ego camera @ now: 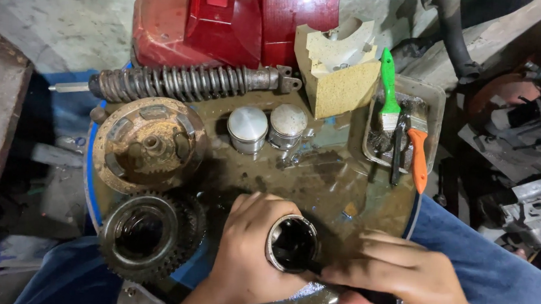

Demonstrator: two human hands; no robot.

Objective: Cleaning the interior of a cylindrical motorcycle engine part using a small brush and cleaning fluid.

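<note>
With the left hand (242, 248) gripping the piston (292, 244) low over the oily bench (342, 179), the right hand (411, 280), clenched on a dark tool (367, 294), should probably work gently, keeping the piston steady.

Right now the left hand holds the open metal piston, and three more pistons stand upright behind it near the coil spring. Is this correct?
Not quite. The head view shows two pistons, not three, standing upright near the coil spring. The rest holds: the left hand holds the open metal piston.
</note>
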